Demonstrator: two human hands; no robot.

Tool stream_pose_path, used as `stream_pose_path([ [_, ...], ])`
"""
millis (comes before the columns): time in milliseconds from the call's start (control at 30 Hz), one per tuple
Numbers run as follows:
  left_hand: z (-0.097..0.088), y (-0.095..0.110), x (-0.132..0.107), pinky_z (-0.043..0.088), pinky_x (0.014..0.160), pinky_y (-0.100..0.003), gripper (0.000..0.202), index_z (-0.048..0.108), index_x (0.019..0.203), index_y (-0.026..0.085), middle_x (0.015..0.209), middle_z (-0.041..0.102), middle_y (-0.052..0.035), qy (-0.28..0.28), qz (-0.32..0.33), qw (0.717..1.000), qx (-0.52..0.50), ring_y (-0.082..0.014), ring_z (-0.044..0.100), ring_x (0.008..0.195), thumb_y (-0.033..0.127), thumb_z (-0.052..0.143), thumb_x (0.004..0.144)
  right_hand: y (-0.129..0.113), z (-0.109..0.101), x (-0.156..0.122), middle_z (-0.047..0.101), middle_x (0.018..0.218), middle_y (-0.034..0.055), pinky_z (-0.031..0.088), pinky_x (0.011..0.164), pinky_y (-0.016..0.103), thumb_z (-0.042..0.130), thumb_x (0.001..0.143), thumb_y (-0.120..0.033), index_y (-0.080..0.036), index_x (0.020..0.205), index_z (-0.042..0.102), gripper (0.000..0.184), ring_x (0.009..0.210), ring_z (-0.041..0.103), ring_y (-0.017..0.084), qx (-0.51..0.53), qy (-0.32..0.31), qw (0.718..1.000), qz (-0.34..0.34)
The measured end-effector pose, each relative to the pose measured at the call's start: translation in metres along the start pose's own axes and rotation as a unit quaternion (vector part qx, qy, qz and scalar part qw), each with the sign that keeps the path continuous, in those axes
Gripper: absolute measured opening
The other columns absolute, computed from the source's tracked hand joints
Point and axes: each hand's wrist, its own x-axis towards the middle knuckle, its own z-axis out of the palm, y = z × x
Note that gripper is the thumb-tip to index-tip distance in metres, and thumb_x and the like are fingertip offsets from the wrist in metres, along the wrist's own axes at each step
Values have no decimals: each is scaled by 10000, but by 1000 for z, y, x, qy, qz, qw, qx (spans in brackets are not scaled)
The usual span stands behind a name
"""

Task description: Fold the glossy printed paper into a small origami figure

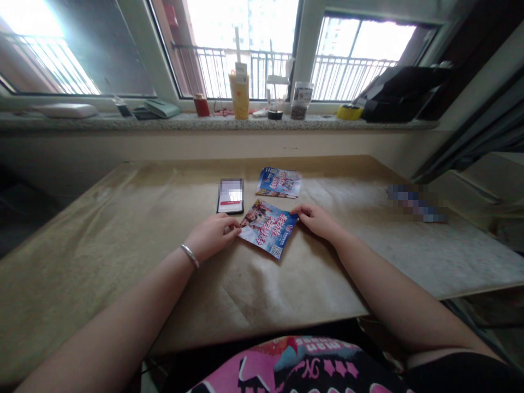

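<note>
A blue printed leaflet [268, 227] lies flat on the paper-covered table [123, 245] in front of me. My left hand [212, 236], with a silver bracelet at the wrist, has its fingers curled and pinches the leaflet's left edge. My right hand [317, 219] pinches the leaflet's upper right corner. A small stack of similar blue leaflets [279, 182] rests just beyond it. A phone [230, 196] with a lit screen lies flat to the left of that stack, close to my left fingers.
The windowsill [204, 122] behind the table carries a yellow drink cup [239, 94], a red can [201, 104], a jar [302, 101], a yellow tape roll [349, 112] and a black device [399, 93]. A blurred item [416, 202] lies at the table's right.
</note>
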Motion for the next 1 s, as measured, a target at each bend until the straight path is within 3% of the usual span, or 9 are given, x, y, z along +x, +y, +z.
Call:
stream_pose_path([
  [200, 4, 13, -4, 441, 730, -319, 377, 591, 1103, 198, 894, 642, -57, 21, -40, 998, 34, -226, 588, 853, 438, 459, 844, 3, 2, 0, 710, 836, 42, 481, 701, 275, 524, 806, -226, -178, 834, 718, 201, 725, 613, 155, -24, -11, 1000, -14],
  [367, 8, 13, -3, 423, 642, -294, 393, 513, 1190, 198, 781, 638, -29, 8, -65, 998, 9, -216, 602, 774, 373, 462, 842, 0, 1, -1, 679, 717, 13, 411, 543, 227, 540, 791, -248, -182, 897, 714, 215, 575, 528, 116, -37, -18, 999, -32],
  [633, 10, 5, 2, 442, 643, -281, 343, 558, 1148, 204, 764, 654, -20, 8, -57, 997, -41, -198, 617, 731, 329, 439, 852, -1, 3, 0, 714, 830, 32, 472, 651, 265, 501, 818, -200, -192, 904, 722, 238, 666, 592, 140, -47, -21, 998, -43],
  [833, 4, 6, 4, 472, 820, -321, 383, 649, 1125, 194, 1087, 672, -79, 23, -40, 998, -31, -232, 620, 944, 287, 393, 856, -1, 5, 2, 728, 908, 31, 512, 755, 305, 491, 800, -123, -216, 906, 736, 283, 770, 648, 171, -36, -20, 999, -24],
  [1000, -2, 8, 3, 487, 814, -298, 398, 663, 1118, 198, 1082, 683, -53, 8, -69, 995, -73, -215, 636, 916, 299, 383, 854, -2, 5, 2, 732, 913, 26, 519, 793, 312, 482, 807, -123, -215, 901, 740, 290, 818, 665, 180, -22, -23, 999, -3],
])
